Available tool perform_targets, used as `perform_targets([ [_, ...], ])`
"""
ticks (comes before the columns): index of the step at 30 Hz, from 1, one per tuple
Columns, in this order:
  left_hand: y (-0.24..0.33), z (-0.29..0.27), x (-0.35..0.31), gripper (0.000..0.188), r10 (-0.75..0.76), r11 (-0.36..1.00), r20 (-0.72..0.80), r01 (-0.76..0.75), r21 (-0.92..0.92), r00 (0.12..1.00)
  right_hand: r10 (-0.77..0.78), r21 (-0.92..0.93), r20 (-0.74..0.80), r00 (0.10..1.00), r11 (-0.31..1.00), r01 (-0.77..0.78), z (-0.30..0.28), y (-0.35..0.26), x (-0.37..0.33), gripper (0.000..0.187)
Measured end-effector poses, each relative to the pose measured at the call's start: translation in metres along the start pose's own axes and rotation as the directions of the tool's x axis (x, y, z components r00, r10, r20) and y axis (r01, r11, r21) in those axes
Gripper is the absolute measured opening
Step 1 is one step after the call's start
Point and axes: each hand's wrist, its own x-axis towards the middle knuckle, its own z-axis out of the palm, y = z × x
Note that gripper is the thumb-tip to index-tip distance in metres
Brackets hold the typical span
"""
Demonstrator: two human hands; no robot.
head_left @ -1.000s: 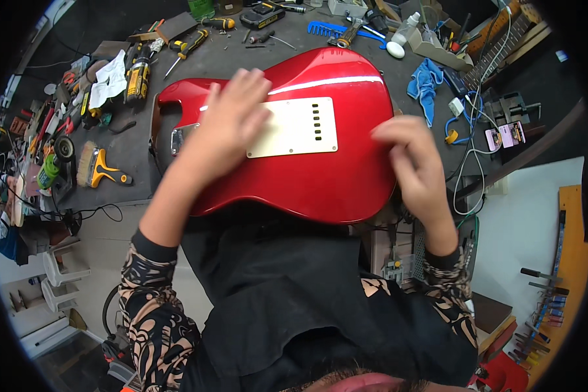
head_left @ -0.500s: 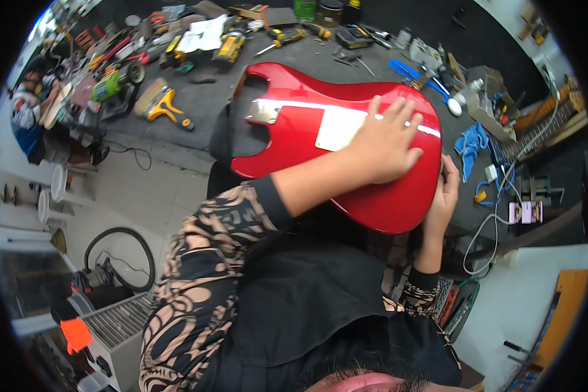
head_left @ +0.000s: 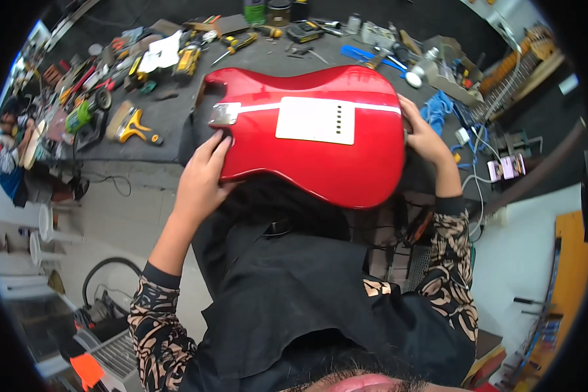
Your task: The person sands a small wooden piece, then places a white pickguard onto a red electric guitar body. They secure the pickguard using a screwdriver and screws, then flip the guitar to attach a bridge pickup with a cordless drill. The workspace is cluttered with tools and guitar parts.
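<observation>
A glossy red electric guitar body [head_left: 313,153] lies back side up at the near edge of the workbench. A white back plate [head_left: 307,121] with a row of small holes sits in its middle, and a metal neck plate [head_left: 225,114] shines at its left end. My left hand [head_left: 206,176] grips the body by the lower horn, fingers on top. Around the right rim my right hand [head_left: 424,130] is closed, with some of its fingers hidden behind the edge. No neck shows on the body.
Tools crowd the back of the bench [head_left: 170,147], among them a yellow-handled brush [head_left: 134,124], a drill [head_left: 188,60] and blue cloth [head_left: 436,111]. A guitar neck [head_left: 503,85] lies at the right. At the far left another person [head_left: 16,140] is partly visible.
My left hand has gone from the top of the body to its left horn. My right hand has moved up the right rim. The whole view has shifted, showing the back plate uncovered.
</observation>
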Motion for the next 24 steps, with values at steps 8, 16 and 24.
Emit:
perform_targets([
  [8,0.011,0.012,0.017,0.089,0.204,0.960,-0.033,-0.193,0.205,0.978,0.044,-0.154,0.067,0.997,0.988,-0.034,-0.003,-0.019,0.010,0.105],
  [16,0.005,0.019,0.017,0.096,0.189,0.977,-0.119,-0.175,0.119,0.975,-0.050,-0.534,-0.120,0.992,0.845,-0.022,-0.022,-0.022,0.010,0.093],
  [24,0.004,0.031,0.015,0.090,0.169,0.982,-0.175,-0.150,0.117,0.970,-0.175,-0.737,-0.455,0.873,0.625,-0.258,-0.043,-0.012,-0.009,0.066],
])
